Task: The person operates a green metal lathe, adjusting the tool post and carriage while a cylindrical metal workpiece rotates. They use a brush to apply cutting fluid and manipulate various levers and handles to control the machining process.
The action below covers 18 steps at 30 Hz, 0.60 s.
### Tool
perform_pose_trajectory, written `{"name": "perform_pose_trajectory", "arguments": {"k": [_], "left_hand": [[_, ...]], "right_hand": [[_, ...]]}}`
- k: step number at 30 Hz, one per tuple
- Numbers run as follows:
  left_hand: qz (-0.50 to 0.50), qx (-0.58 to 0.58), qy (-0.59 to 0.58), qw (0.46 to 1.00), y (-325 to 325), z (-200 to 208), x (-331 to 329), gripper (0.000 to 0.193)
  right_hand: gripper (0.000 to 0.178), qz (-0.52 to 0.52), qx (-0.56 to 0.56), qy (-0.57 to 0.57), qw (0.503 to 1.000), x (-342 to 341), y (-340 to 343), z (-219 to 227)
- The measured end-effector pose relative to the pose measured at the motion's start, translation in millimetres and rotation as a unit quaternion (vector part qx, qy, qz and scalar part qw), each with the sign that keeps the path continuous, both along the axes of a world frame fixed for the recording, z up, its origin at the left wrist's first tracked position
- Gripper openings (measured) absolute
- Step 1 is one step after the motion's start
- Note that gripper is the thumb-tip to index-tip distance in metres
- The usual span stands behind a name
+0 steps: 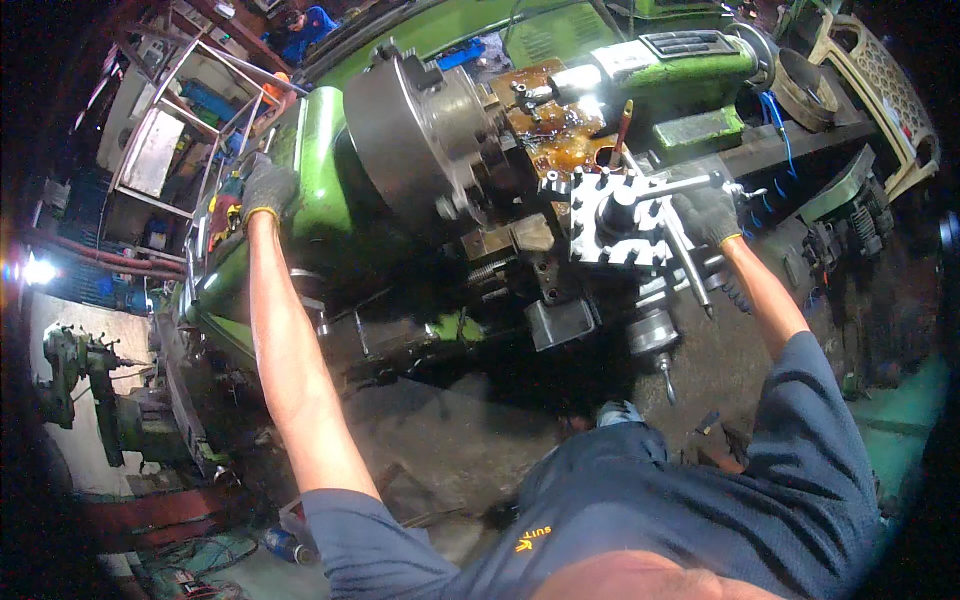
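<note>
Both my hands wear dark gloves with yellow cuffs. My left hand [270, 190] is at the left end of the lathe's green headstock [322, 150]; its fingers blend into the dark glove. My right hand [706, 214] is beside the square tool post [612, 222], just below the tool post's lever [690, 184]. The lever and nearby rods partly hide its fingers, so its grip does not show. Left of the tool post is the large grey chuck [400, 140]. A wooden-handled brush [622, 128] stands upright behind the tool post.
A green tailstock [690, 70] stands at the back right, beyond brown, oily-looking fluid [560, 125]. A handwheel [653, 332] juts toward me below the tool post. A plastic chair [880, 80] is at far right, a metal frame rack [165, 120] at left. Another person [308, 32] is in the background.
</note>
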<state>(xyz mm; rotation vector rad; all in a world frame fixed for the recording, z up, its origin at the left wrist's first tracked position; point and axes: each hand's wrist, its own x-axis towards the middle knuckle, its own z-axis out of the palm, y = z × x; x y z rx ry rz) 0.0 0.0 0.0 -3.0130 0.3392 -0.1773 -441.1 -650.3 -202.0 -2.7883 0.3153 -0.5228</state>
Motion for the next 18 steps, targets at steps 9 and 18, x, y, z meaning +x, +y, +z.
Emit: {"name": "perform_pose_trajectory", "arguments": {"k": [9,18], "left_hand": [[-0.156,0.429,-0.109,0.883,-64,26,-67,0.024],[-0.116,0.272,-0.085,0.952,-57,9,-37,0.025]], "right_hand": [[0.040,-0.008,-0.027,0.010,1.000,-13,-10,-5],[0.029,-0.020,0.004,0.059,0.998,-14,-24,-8]]}}
